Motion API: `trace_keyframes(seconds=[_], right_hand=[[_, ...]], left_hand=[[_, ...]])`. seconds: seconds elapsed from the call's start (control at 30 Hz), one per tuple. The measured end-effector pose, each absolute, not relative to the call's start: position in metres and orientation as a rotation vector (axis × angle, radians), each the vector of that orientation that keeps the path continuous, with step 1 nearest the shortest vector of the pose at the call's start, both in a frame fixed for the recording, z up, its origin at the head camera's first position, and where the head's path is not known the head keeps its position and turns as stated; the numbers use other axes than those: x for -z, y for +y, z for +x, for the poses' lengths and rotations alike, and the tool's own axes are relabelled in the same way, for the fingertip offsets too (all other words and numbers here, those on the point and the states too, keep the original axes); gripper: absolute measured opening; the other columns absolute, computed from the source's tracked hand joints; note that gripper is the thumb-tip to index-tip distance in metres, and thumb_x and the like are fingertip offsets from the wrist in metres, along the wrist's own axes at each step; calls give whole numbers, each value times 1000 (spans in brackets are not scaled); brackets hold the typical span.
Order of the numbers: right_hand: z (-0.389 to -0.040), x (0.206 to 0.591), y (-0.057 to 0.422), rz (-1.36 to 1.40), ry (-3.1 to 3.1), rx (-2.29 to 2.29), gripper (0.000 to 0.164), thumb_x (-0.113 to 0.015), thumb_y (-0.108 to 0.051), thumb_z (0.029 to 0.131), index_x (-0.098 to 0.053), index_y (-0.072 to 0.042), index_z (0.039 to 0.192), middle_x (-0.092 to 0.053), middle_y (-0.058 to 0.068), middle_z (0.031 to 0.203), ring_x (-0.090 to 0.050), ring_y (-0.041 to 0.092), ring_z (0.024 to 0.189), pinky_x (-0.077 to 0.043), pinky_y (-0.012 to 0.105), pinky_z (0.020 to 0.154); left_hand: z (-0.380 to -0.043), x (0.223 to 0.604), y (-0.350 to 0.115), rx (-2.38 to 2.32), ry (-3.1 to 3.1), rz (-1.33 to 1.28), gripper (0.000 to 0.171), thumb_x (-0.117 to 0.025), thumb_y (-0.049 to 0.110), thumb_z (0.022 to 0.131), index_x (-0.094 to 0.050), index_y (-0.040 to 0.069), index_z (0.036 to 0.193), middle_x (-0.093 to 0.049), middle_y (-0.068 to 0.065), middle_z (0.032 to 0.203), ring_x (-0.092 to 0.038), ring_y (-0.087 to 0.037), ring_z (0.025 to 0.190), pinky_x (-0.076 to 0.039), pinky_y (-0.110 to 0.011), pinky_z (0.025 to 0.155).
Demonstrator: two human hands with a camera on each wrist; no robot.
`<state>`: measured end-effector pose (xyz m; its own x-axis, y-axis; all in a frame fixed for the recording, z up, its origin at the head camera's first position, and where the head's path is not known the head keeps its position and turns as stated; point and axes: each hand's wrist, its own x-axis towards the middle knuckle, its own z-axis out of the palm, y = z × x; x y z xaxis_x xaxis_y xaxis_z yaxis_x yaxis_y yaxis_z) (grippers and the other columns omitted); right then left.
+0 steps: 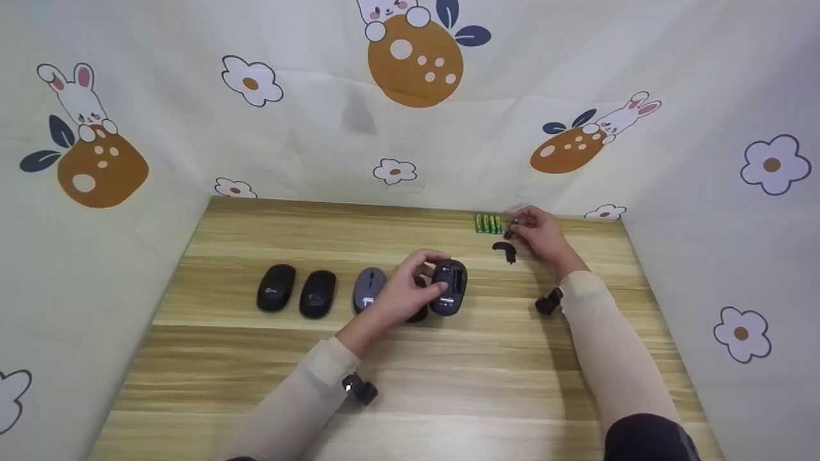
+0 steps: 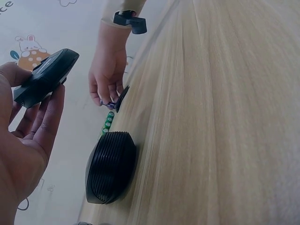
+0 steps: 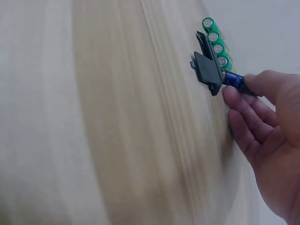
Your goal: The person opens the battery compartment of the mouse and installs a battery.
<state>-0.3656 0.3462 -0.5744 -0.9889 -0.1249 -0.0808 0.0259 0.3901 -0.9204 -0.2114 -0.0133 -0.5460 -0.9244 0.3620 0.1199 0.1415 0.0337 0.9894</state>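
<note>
My left hand (image 1: 405, 291) grips a black computer mouse (image 1: 450, 288) with its underside turned up. A battery slot without its cover shows in that underside. In the left wrist view the held mouse (image 2: 47, 77) is raised off the table. Toward the back right, my right hand (image 1: 541, 234) pinches a dark blue battery (image 3: 236, 80) between thumb and fingers. Just left of those fingers, several green batteries (image 1: 489, 224) stand in a row. A black curved battery cover (image 1: 507, 250) lies in front of them, close to the blue battery.
Two black mice (image 1: 277, 288) and a grey mouse (image 1: 369, 287) lie in a row on the wooden table (image 1: 448, 384). Another black mouse (image 1: 419, 312) is partly hidden behind my left hand. A cloth (image 1: 307, 141) printed with rabbits and flowers hangs around the table's back and sides.
</note>
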Motion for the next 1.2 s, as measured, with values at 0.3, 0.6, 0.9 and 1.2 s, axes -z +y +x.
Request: trace_keyframes(seconds=[0.3, 0.6, 0.9, 1.2], right_hand=[[-355, 574, 340, -9, 2464, 1855, 30, -73, -5, 106, -72, 6, 133, -75, 15, 109, -68, 18, 91, -58, 28, 77], [-338, 564, 321, -63, 2357, 1994, 35, -76, -6, 104, -66, 14, 131, -72, 8, 105, -68, 19, 89, -60, 31, 78], [-320, 542, 296, -195, 2397, 1951, 31, -72, 2, 104, -63, 20, 127, -70, 1, 98, -68, 13, 88, -62, 30, 82], [-293, 522, 274, -357, 2392, 1963, 22, -79, -1, 101, -68, 10, 116, -72, 3, 94, -69, 18, 82, -58, 26, 67]], left_hand=[[-211, 546, -14, -1997, 2158, 526, 48, -79, 7, 96, -68, 12, 142, -71, -11, 131, -66, -25, 110, -59, -41, 90], [-212, 545, -13, -2011, 2150, 539, 49, -79, 5, 95, -67, 11, 142, -71, -14, 129, -67, -25, 108, -58, -50, 94], [-213, 544, -14, -1995, 2151, 524, 49, -80, 5, 95, -67, 12, 143, -71, -17, 129, -67, -26, 108, -59, -42, 90], [-212, 543, -14, -1988, 2139, 507, 49, -80, 6, 96, -67, 13, 143, -71, -18, 130, -68, -29, 111, -60, -39, 90]])
